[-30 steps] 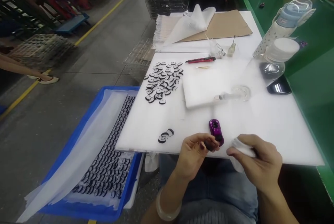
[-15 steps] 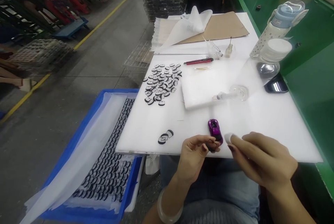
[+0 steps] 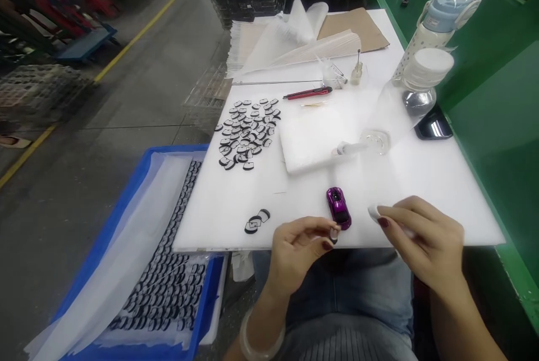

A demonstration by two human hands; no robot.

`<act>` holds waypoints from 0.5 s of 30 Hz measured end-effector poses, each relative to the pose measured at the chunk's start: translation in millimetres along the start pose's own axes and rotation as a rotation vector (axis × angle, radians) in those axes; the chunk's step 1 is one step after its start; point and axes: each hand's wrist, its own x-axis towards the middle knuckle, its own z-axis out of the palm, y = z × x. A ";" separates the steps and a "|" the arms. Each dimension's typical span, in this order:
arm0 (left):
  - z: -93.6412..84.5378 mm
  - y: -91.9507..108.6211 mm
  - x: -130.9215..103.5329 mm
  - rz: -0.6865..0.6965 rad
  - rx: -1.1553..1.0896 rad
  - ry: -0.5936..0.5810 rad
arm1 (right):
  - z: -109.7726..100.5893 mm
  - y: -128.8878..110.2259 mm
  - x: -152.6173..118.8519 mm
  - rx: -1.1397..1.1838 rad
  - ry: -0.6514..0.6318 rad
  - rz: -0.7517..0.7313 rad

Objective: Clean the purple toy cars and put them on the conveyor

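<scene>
My left hand point(image 3: 295, 251) is closed at the table's front edge, pinching a small black-rimmed clear piece point(image 3: 334, 235) between thumb and fingertips. Just beyond those fingertips a shiny purple toy car point(image 3: 338, 208) lies on the white tabletop. To the right, my right hand point(image 3: 429, 240) pinches a white wad point(image 3: 373, 213) that looks like a cloth or wipe. A few similar black-rimmed pieces point(image 3: 256, 222) overlap left of my left hand. Farther back on the left is a loose spread of several more point(image 3: 246, 131).
A white foam block point(image 3: 309, 145) lies mid-table, with a clear glass dish point(image 3: 376, 142) beside it. Behind are a red cutter knife point(image 3: 307, 93) and a small bottle point(image 3: 356, 73). A drinking bottle point(image 3: 438, 18) stands right. On the lower left, a blue tray point(image 3: 138, 181) holds rows of pieces.
My hands have moved farther apart. The piece in my left hand has turned, so its light part now shows. The whole view has shifted slightly.
</scene>
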 end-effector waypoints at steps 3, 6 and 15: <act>-0.8 0.3 2.7 0.351 0.582 0.058 | 13.5 6.1 -5.2 0.145 -0.073 0.158; 4.8 -4.5 7.5 0.576 0.857 0.068 | 28.6 7.1 -5.7 0.114 -0.091 0.251; 11.8 -12.7 13.8 0.578 0.981 0.034 | 32.1 6.7 -1.4 0.060 -0.181 0.330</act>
